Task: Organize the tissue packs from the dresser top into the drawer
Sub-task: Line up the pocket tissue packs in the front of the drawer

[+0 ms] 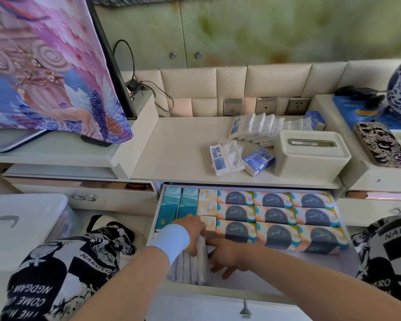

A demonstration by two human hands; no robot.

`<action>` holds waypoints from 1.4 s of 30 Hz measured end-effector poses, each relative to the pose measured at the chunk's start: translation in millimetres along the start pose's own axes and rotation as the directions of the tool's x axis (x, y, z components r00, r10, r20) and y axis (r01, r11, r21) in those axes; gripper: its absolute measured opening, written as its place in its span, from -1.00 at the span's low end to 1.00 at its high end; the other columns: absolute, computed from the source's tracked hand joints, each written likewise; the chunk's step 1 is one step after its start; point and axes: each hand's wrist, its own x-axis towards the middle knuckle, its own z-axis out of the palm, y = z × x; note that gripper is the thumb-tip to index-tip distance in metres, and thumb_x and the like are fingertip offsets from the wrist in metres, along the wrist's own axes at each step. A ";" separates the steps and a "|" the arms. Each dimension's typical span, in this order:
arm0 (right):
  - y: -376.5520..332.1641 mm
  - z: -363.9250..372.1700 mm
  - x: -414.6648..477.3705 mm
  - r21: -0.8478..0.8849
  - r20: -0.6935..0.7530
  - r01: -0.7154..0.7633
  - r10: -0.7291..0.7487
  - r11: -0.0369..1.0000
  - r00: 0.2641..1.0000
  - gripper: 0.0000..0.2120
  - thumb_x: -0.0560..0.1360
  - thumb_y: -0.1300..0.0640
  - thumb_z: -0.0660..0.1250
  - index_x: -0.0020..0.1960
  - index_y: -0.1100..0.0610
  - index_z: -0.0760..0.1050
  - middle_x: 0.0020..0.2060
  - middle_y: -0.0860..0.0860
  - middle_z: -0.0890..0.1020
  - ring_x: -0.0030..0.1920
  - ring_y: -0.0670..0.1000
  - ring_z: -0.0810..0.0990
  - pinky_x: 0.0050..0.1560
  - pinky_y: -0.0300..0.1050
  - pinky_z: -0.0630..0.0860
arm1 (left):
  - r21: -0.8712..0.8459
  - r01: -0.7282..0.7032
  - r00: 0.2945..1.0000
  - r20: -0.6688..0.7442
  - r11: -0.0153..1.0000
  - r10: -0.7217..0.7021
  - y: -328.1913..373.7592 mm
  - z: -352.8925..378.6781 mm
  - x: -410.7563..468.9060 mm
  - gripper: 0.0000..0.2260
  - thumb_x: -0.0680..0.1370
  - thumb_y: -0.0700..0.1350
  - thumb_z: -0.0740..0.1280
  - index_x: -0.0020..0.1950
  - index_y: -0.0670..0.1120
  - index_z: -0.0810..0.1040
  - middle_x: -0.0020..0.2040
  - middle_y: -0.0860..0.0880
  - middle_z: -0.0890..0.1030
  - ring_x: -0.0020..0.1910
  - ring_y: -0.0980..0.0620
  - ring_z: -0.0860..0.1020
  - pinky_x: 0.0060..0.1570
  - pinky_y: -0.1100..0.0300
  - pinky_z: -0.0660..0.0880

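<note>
Nearest, in the front left corner of the open drawer [218,289], small packs [202,262] stand on edge in a row. The right hand [227,256] is spread, forefinger against the row. The left hand [190,231] bends down over it, and its grip cannot be told. Larger packs [276,216] fill the drawer behind. The task is judged partly done: on the bench [183,144], two loose packs [227,157] and a leaning row [259,126] lie beside a tissue box [310,156]. Beyond are wall sockets [266,105] and padded panels [232,82], with a draped screen [44,66] at left.
</note>
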 end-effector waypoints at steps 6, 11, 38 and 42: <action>-30.7 -38.4 -19.8 -0.461 -0.208 -0.075 -0.026 0.884 0.978 -0.76 0.61 0.08 0.22 0.16 0.19 0.55 0.01 0.10 0.68 -0.11 0.03 0.67 -0.11 -0.13 0.61 | -0.156 0.001 0.994 -0.106 0.988 -0.018 -6.8 -30.9 10.9 -0.56 0.49 -0.01 0.42 0.36 0.06 0.45 0.31 -0.03 0.46 0.21 -0.08 0.49 0.21 0.02 0.48; -59.4 -106.7 -44.4 -0.579 -0.498 0.002 -0.355 0.815 0.791 -0.78 0.55 0.11 0.21 0.10 0.02 0.59 0.01 -0.03 0.62 -0.04 -0.01 0.58 -0.03 -0.12 0.57 | -0.322 -0.059 0.950 -0.308 0.945 -0.046 -11.9 -79.0 24.5 -0.61 0.55 -0.05 0.35 0.37 0.03 0.43 0.26 0.00 0.49 0.18 -0.03 0.50 0.19 0.09 0.46; -143.5 -204.6 11.2 -0.538 -0.738 -0.383 -0.199 0.751 0.645 -0.39 0.46 0.05 0.20 0.47 0.18 0.16 0.23 0.16 0.51 0.34 0.18 0.36 0.36 0.29 0.05 | -0.553 0.111 0.808 -0.434 0.826 -0.399 -30.7 -149.0 153.7 -0.61 0.53 -0.15 0.36 0.34 0.12 0.50 0.27 -0.12 0.39 0.27 -0.19 0.40 0.16 -0.04 0.50; -148.0 -198.2 13.2 -0.488 -0.747 -0.317 -0.202 0.813 0.634 -0.53 0.48 0.07 0.17 0.36 0.14 0.29 0.17 0.12 0.56 0.29 0.17 0.41 0.37 0.26 0.08 | -0.514 0.061 0.839 -0.438 0.856 -0.323 -29.7 -148.5 150.4 -0.65 0.59 -0.16 0.25 0.36 0.04 0.49 0.32 -0.11 0.47 0.21 -0.18 0.51 0.14 0.06 0.49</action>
